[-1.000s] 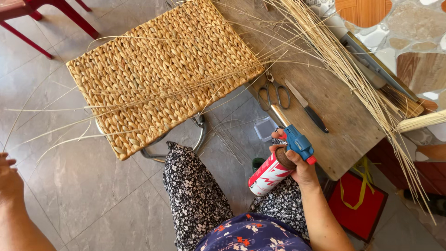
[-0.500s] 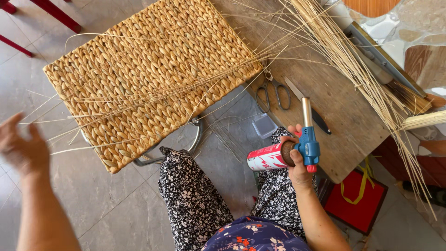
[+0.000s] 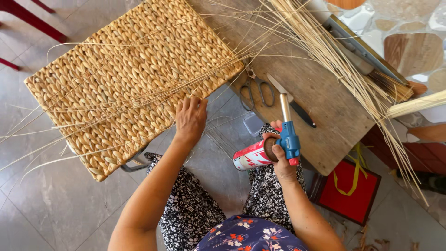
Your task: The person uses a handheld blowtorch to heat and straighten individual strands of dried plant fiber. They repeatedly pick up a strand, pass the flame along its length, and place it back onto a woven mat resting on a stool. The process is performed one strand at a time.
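A large rectangular woven straw mat (image 3: 121,83) lies tilted across a wooden table and a metal frame, with long loose straws trailing over it. My left hand (image 3: 189,118) rests flat on the mat's near edge, fingers spread. My right hand (image 3: 281,155) grips a gas torch (image 3: 272,146): a red and white canister lying sideways with a blue head and a metal nozzle pointing up toward the table.
Scissors (image 3: 255,88) and a dark-handled knife (image 3: 291,100) lie on the wooden table (image 3: 325,121). A bundle of long straws (image 3: 344,69) crosses its right side. A red bag (image 3: 353,188) sits on the floor, and red chair legs (image 3: 28,23) stand at top left.
My left hand has swung in from the far left and landed on the mat's near edge. The torch has tilted so that its nozzle points upward.
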